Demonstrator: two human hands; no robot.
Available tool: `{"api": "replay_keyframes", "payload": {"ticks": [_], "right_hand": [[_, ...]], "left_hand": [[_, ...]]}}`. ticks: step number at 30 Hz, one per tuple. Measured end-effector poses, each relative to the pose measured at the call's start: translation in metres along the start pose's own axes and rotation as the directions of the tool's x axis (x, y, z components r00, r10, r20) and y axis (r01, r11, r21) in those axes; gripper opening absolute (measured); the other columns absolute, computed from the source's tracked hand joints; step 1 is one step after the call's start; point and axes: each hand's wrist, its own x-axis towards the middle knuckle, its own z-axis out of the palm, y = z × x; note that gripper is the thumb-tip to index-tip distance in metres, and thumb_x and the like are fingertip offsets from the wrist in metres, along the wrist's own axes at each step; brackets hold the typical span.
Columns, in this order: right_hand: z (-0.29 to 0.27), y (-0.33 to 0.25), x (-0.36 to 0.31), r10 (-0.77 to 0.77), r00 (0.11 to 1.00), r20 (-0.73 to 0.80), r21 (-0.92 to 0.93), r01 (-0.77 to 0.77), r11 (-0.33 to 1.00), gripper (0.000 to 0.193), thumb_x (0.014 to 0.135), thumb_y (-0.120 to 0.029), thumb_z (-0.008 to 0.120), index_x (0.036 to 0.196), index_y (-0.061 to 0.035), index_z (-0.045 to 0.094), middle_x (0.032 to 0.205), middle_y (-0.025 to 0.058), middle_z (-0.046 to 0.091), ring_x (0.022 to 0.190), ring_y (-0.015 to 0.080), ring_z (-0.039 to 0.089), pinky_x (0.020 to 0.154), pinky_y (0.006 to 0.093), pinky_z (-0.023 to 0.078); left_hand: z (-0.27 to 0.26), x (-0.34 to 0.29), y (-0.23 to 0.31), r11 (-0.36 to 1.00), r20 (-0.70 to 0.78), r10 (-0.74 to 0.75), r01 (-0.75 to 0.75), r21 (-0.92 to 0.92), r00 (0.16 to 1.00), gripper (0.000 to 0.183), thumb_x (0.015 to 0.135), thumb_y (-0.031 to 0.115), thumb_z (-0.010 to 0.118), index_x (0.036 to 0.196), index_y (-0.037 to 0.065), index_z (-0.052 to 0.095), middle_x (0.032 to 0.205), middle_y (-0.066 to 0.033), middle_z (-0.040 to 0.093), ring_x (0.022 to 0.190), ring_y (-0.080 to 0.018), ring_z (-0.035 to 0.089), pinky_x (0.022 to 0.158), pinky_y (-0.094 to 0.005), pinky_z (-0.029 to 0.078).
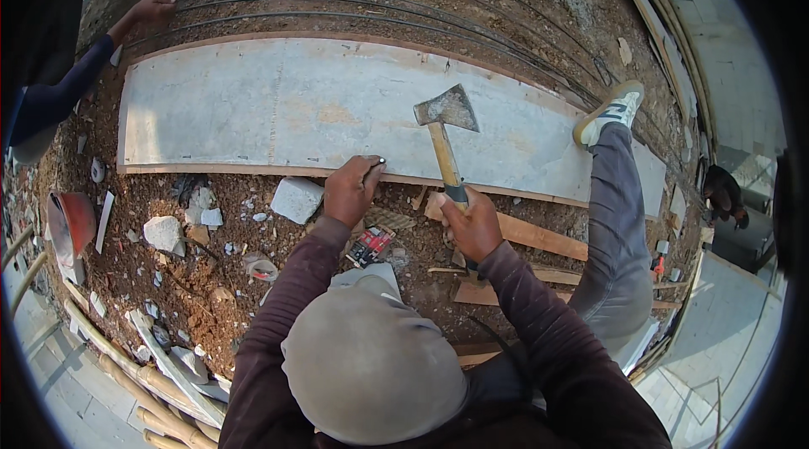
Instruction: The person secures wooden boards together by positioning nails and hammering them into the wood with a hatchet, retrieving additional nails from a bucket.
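Note:
A long grey-white panel lies across the ground, edged with thin wooden strips. At its near edge my left hand is closed in a pinch on a small nail, whose bright head shows at the fingertips. My right hand is wrapped round the handle of a hatchet. The hatchet's worn metal head is raised over the panel, to the right of my left hand. My foot in a white and green shoe rests on the panel's right part.
Long steel rods run behind the panel; a co-worker's hands are at their left end. Nearby lie a white block, wooden strips, a red packet, rubble and an orange-red container. Bamboo poles lie lower left.

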Motion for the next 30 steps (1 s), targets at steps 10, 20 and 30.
{"api": "replay_keyframes", "payload": {"ticks": [10,20,30], "right_hand": [[0.003,0.028,-0.017,-0.177,0.983,0.055,-0.342,0.186,0.921,0.033,0.096,-0.033,0.057,0.102,-0.0005,0.055,0.067,0.0198,0.058,0.066,0.0408,0.061,0.058,0.0459,0.045],[0.01,0.032,-0.008,-0.107,0.987,0.121,-0.556,0.157,0.817,0.043,0.097,-0.036,0.052,0.121,-0.0007,0.049,0.077,0.0247,0.061,0.075,0.045,0.062,0.064,0.0489,0.047],[0.009,0.026,-0.011,-0.094,0.985,0.142,-0.503,0.154,0.851,0.033,0.098,-0.033,0.05,0.101,-0.0005,0.049,0.073,0.0229,0.062,0.072,0.0445,0.062,0.06,0.0507,0.045]], "left_hand": [[0.003,0.0,0.006,0.996,-0.045,0.073,-0.071,0.051,0.996,0.011,0.084,0.008,0.069,0.094,0.005,0.067,0.09,-0.0119,0.067,0.079,-0.0317,0.066,0.067,-0.0366,0.054],[0.004,0.001,0.004,0.997,-0.022,0.054,-0.052,0.061,0.998,0.012,0.084,0.009,0.069,0.095,0.005,0.069,0.092,-0.0105,0.068,0.079,-0.0295,0.067,0.067,-0.0352,0.054],[0.002,-0.003,-0.003,0.996,-0.015,0.082,-0.082,0.02,0.997,0.012,0.085,0.009,0.067,0.096,0.006,0.069,0.092,-0.0106,0.067,0.078,-0.0292,0.067,0.067,-0.0351,0.055]]}}
